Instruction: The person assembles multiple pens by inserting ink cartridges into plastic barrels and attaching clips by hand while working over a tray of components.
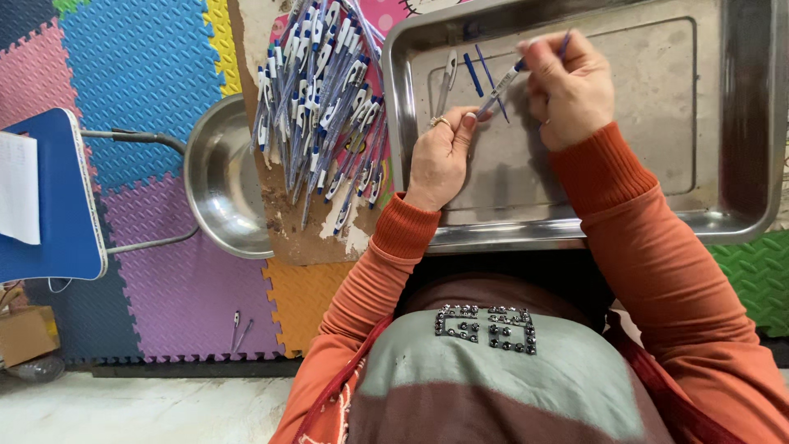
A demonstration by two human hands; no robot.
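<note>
A: Where is the pen [503,82] sitting right now?

B: Both hands are holding it just above the steel tray [740,123], toward the tray's ten o'clock corner. The left hand [440,156] is pinching the lower tip between thumb and forefinger, fingers closed tight. The right hand [567,86] is gripping the upper end, fingers curled shut around it, with a thin blue piece poking out past the knuckles.

A: Which way is it pointing?

B: Its long axis is running on a slant, from about seven o'clock at the left fingertips up to one o'clock at the right hand. I'd judge the narrow tip is the lower end, though the fingers are hiding most of it.

A: What could be going wrong from here?

B: The parts are slim and the pinch is small. If the two hands are pushing off-line, the thin inner piece is likely bending or slipping free. It would be dropping onto the tray beside the loose blue refills [481,78] and the spare clear barrel [448,78] lying at eleven o'clock of the left hand.

A: Anything else nearby?

B: The pile of pens [325,90] is resting on a worn board at nine o'clock of the tray, partly over a round metal bowl [218,177]. A stray elbow could be nudging that heap off the edge onto the foam floor mats [148,82].
</note>
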